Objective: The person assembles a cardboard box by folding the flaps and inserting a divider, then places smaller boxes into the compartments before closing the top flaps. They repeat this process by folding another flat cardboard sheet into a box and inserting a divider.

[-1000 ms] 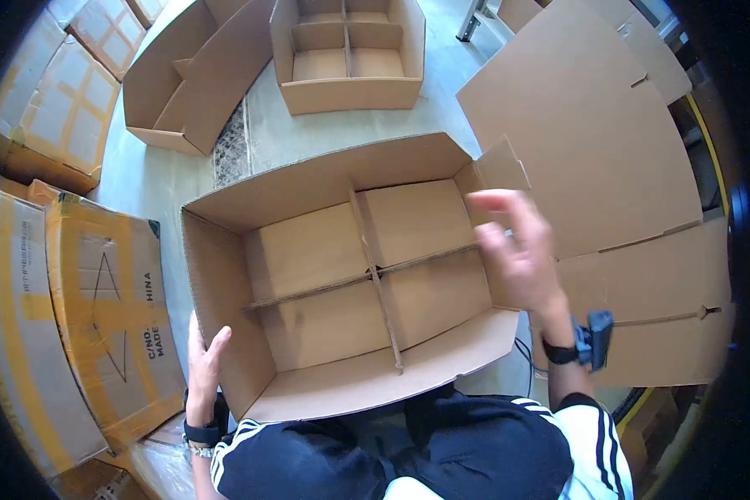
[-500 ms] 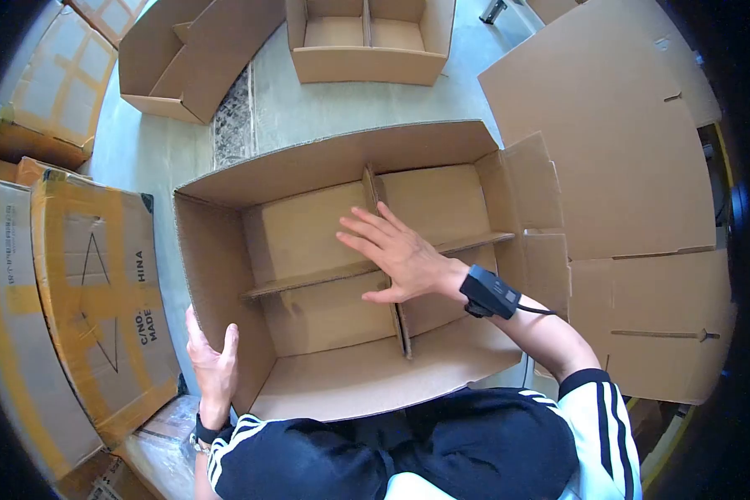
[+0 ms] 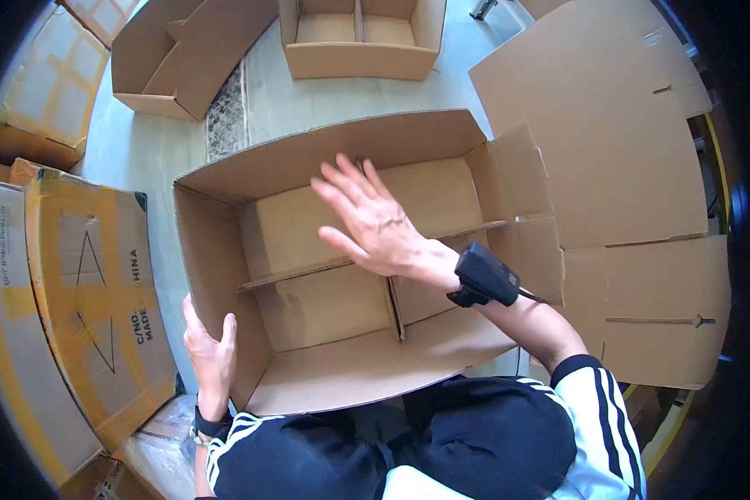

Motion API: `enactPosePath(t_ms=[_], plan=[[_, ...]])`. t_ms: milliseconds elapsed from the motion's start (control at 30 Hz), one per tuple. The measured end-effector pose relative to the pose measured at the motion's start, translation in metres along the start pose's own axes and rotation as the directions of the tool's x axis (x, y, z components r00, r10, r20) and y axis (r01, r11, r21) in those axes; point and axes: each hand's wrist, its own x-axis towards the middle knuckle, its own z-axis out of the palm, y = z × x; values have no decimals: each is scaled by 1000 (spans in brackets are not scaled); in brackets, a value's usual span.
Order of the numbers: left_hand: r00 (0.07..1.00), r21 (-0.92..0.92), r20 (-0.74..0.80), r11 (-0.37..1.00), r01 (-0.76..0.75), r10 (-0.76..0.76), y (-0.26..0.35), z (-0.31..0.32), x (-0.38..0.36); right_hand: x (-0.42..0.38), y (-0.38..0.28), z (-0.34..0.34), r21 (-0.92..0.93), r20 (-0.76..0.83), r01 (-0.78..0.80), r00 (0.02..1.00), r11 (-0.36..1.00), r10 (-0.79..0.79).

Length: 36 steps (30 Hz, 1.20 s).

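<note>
Pale floor, three divided boxes, two hands

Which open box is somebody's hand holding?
The nearest open box: the left hand grips its left wall. The top-middle open box and the top-left open box, farther off, have no hands on them.

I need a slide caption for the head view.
Left hand gripping a cardboard box, right hand spread over its dividers.

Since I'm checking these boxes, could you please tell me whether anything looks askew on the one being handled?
Yes: the box has its right flap splayed outward, while its left wall stands upright, so they look mismatched.
</note>
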Motion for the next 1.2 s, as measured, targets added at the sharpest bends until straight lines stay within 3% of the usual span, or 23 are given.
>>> enactPosePath(t_ms=[100, 233, 433, 533, 567, 667, 800, 833, 867, 933, 967, 1000, 1033, 1067, 1100, 1133, 1200], plan=[[999, 21, -28, 999, -43, 44, -2, 1, 1, 3, -7, -6, -46, -233, -61, 971, 997, 49], [997, 103, -60, 994, -39, 45, -4, 5, 0, -47, 25, 54, -128, 164, -137, 974, 982, 158], [998, 50, -46, 998, -33, 35, -1, 4, 1, -46, 26, 54, -156, 144, -107, 981, 982, 130], [1000, -9, -17, 1000, 20, -20, -1, 3, 1, -35, 2, 26, -85, -64, -154, 987, 984, 149], [999, -3, -32, 1000, 14, -14, 0, 4, 1, -35, -7, 15, 15, -114, -144, 983, 989, 145], [998, 43, -52, 999, -17, 19, 1, 6, 2, -70, 10, 54, -64, 173, -131, 975, 989, 140], [997, 116, -58, 992, -42, 49, -6, 6, 1, -68, 10, 50, -68, 237, -127, 961, 990, 140], [997, 116, -53, 992, -48, 55, -6, 5, 1, -67, 8, 47, -93, 158, -98, 981, 991, 112], [996, 95, -60, 994, -54, 60, -6, 6, 5, -65, 16, 38, 111, 204, -224, 959, 968, 198], [998, 58, -53, 998, -27, 30, -8, 5, 1, -55, 31, -7, 479, 375, -471, 873, 741, 312], [999, 49, -44, 999, -23, 25, -7, 5, -1, -59, 45, -23, 322, 53, -372, 925, 871, 375], [999, 42, -39, 999, -21, 23, -5, 4, -1, -62, 62, -41, 114, -279, -309, 902, 944, 329], [999, 34, -37, 999, -23, 24, -3, 3, 1, -63, 70, -67, -54, -507, -379, 808, 924, 301], [998, 45, -51, 998, -38, 40, -5, 4, 1, -75, 90, -80, -266, -677, -507, 704, 820, 216], [996, 56, -65, 997, -51, 54, -7, 5, 0, -86, 103, -90, -344, -733, -678, 626, 649, 265], [995, 68, -77, 996, -62, 67, -8, 6, 0, -93, 115, -94, -387, -765, -751, 585, 534, 269], [998, 83, -49, 995, -45, 49, -7, 4, 2, -94, 102, -94, -479, -523, -746, 666, 462, 533]])
